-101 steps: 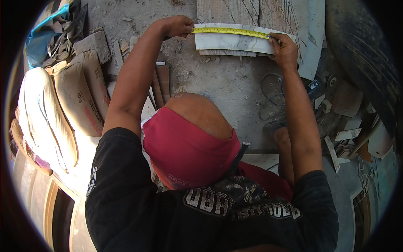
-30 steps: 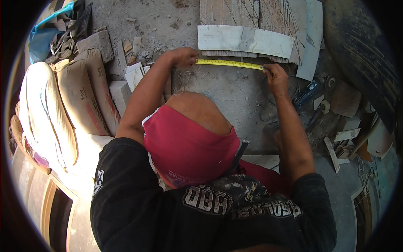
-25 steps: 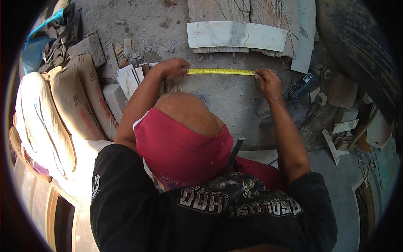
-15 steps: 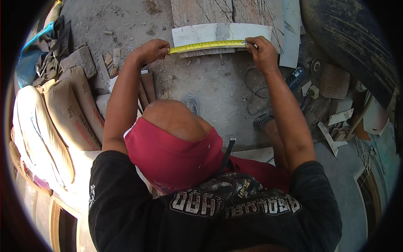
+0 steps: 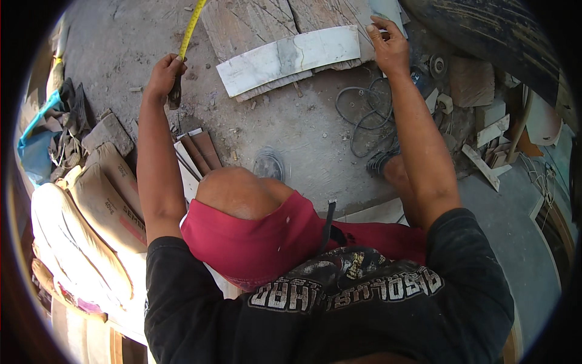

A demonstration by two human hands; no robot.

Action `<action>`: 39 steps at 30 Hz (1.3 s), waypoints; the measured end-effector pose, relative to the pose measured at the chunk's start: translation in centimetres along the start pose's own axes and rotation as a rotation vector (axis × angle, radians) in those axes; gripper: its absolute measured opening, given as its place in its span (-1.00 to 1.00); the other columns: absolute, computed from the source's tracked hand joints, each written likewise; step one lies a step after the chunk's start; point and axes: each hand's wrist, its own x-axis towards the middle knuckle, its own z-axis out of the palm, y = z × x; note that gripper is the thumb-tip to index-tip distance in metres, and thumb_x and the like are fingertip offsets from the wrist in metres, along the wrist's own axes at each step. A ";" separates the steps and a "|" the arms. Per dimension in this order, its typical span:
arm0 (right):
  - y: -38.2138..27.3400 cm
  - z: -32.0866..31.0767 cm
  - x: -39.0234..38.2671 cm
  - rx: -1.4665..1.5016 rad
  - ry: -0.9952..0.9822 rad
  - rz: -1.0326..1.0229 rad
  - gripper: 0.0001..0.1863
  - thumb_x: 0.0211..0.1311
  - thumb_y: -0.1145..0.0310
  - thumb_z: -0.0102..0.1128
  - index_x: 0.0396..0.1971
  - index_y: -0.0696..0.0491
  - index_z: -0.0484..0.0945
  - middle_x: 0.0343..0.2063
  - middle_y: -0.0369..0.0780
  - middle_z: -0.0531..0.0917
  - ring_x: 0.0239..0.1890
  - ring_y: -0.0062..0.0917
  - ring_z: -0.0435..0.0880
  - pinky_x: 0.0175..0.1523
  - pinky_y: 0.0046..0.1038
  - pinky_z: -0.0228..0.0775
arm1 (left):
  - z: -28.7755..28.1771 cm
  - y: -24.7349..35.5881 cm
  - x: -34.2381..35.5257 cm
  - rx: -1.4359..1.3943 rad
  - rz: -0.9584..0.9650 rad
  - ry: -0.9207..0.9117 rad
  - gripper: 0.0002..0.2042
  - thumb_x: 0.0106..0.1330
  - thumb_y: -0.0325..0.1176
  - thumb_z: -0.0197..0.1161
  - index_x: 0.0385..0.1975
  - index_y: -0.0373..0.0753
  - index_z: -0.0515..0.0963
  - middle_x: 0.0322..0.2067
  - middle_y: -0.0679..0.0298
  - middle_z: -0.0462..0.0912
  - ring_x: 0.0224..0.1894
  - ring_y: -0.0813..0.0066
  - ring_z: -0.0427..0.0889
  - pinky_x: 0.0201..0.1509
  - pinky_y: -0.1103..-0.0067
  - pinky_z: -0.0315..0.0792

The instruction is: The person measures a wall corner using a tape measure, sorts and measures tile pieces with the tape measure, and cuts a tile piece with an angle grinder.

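Observation:
My left hand (image 5: 165, 77) is closed around a tape measure, its dark case (image 5: 175, 95) partly hidden by my fingers. From that hand the yellow tape blade (image 5: 192, 28) sticks out upward and leaves the top of the picture. A white, grey-veined marble strip (image 5: 290, 57) lies across worn wooden boards (image 5: 245, 27), slanting up to the right. Just beyond its right end is my right hand (image 5: 391, 48), with thumb and fingers apart and nothing visible in it.
Looped grey cable (image 5: 364, 124) lies on the dusty floor near an angle grinder (image 5: 433, 70). Stone and tile offcuts (image 5: 494, 130) pile up at the right. Brown paper sacks (image 5: 109, 203) stand at the left, with narrow brown strips (image 5: 201, 150) nearer my left knee.
The tape no longer spans the marble strip; my right hand has let go of its end. My left hand has moved left, and the blade now points upward. The view has shifted and tilted.

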 end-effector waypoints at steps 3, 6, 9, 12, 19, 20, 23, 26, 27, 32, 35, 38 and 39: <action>3.1 -3.4 -4.9 -0.094 0.122 0.168 -0.64 0.38 0.22 0.38 0.07 0.08 0.69 -0.19 -0.27 0.72 -0.31 -0.65 0.57 -0.17 -0.50 0.47 | -1.1 -3.6 1.0 -0.092 -0.073 0.166 -0.78 0.58 -0.27 0.09 -0.12 -0.27 0.60 -0.36 0.34 0.66 -0.32 0.58 0.58 -0.13 0.58 0.46; 5.9 -6.4 -10.1 -0.333 0.221 0.311 -0.62 0.30 0.24 0.38 0.06 0.07 0.68 -0.02 -0.13 0.65 -0.04 -0.31 0.66 0.05 -0.30 0.52 | -2.1 -7.7 2.5 -0.206 -0.127 0.302 -0.80 0.59 -0.28 0.08 -0.05 -0.26 0.56 -0.35 0.34 0.65 -0.30 0.56 0.58 -0.13 0.56 0.46; 8.2 -7.9 -14.2 -0.572 0.352 0.282 -0.55 0.30 0.23 0.38 0.12 0.11 0.62 0.11 -0.04 0.54 0.16 -0.15 0.57 0.26 -0.19 0.42 | -2.8 -11.0 3.6 -0.059 -0.091 0.522 -0.76 0.56 -0.29 0.11 -0.04 -0.33 0.60 -0.33 0.24 0.71 -0.34 0.47 0.65 -0.21 0.45 0.54; 9.9 -9.0 -17.1 -0.561 0.404 0.437 -0.49 0.28 0.21 0.38 0.17 0.12 0.57 0.20 0.01 0.47 0.30 -0.01 0.44 0.39 -0.13 0.30 | -3.5 -12.9 3.4 0.204 -0.087 0.729 -0.73 0.50 -0.31 0.13 0.00 -0.36 0.61 -0.22 0.11 0.76 -0.26 0.27 0.72 -0.15 0.36 0.56; 12.1 -17.3 -20.3 -0.820 0.344 0.512 -0.54 0.24 0.16 0.38 0.09 0.06 0.64 0.18 0.04 0.50 0.27 0.03 0.46 0.36 -0.13 0.34 | -2.6 -11.5 1.5 0.503 -0.152 0.888 -0.64 0.40 -0.23 0.23 0.08 -0.33 0.59 0.08 -0.08 0.66 0.11 -0.08 0.63 0.23 0.21 0.46; 11.9 -19.1 -20.6 -0.839 0.303 0.510 -0.53 0.27 0.15 0.35 0.10 0.09 0.63 0.18 0.05 0.52 0.26 0.02 0.48 0.35 -0.12 0.35 | -1.9 -10.5 1.1 0.583 -0.085 0.942 -0.59 0.38 -0.21 0.26 0.13 -0.34 0.56 0.15 -0.09 0.59 0.18 -0.10 0.56 0.28 0.19 0.41; 10.2 -27.0 -19.6 -0.862 0.085 0.567 -0.51 0.32 0.13 0.28 0.12 0.14 0.61 0.14 0.05 0.57 0.21 0.01 0.54 0.32 -0.13 0.37 | 2.0 -5.5 -0.7 0.750 0.244 0.912 -0.42 0.33 -0.16 0.34 0.28 -0.35 0.43 0.36 -0.13 0.35 0.39 -0.16 0.33 0.44 0.14 0.24; 5.7 -36.1 -18.9 -0.848 -0.280 0.621 -0.52 0.33 0.13 0.27 0.12 0.14 0.60 0.03 0.01 0.66 0.09 -0.06 0.63 0.24 -0.19 0.42 | 7.2 0.7 -4.1 0.713 0.800 0.393 -0.23 0.22 -0.09 0.46 0.38 -0.27 0.32 0.41 -0.13 0.26 0.45 -0.18 0.23 0.48 0.10 0.17; 3.7 -39.1 -18.4 -0.881 -0.353 0.677 -0.52 0.34 0.14 0.27 0.12 0.15 0.59 0.00 -0.02 0.68 0.05 -0.11 0.66 0.20 -0.22 0.45 | 9.3 2.5 -5.1 0.747 0.829 0.267 -0.18 0.18 -0.06 0.49 0.42 -0.21 0.29 0.43 -0.12 0.22 0.47 -0.18 0.20 0.49 0.07 0.16; -7.8 -51.1 -23.4 -0.698 0.054 0.662 -0.57 0.48 0.16 0.18 0.16 0.15 0.56 0.01 -0.04 0.70 0.02 -0.29 0.68 0.16 -0.32 0.46 | 15.9 7.7 -6.8 0.897 0.904 -0.066 0.05 0.05 0.05 0.58 0.55 -0.06 0.13 0.49 -0.11 0.12 0.54 -0.16 0.09 0.50 0.02 0.10; -13.9 -55.3 -33.8 -0.692 0.299 0.718 -0.55 0.51 0.17 0.16 0.22 0.15 0.54 0.07 -0.09 0.68 0.06 -0.36 0.65 0.22 -0.34 0.42 | 17.5 7.1 -5.9 0.964 0.866 -0.083 0.10 0.01 0.07 0.60 0.56 -0.09 0.11 0.49 -0.11 0.11 0.54 -0.15 0.09 0.52 0.03 0.07; -19.1 -54.9 -46.9 -0.761 0.404 0.967 -0.52 0.48 0.17 0.19 0.21 0.19 0.54 0.03 -0.08 0.68 0.03 -0.37 0.64 0.21 -0.36 0.41 | 18.1 5.8 -4.9 0.981 0.873 -0.090 0.06 0.05 0.02 0.58 0.55 -0.13 0.12 0.47 -0.12 0.16 0.50 -0.15 0.15 0.50 0.06 0.05; -20.6 -53.8 -50.9 -0.740 0.387 1.063 -0.52 0.47 0.18 0.20 0.21 0.20 0.54 0.01 -0.09 0.69 0.02 -0.39 0.63 0.20 -0.36 0.41 | 18.1 5.5 -4.8 0.968 0.888 -0.091 0.05 0.06 0.01 0.58 0.55 -0.13 0.13 0.46 -0.12 0.16 0.49 -0.16 0.16 0.50 0.06 0.05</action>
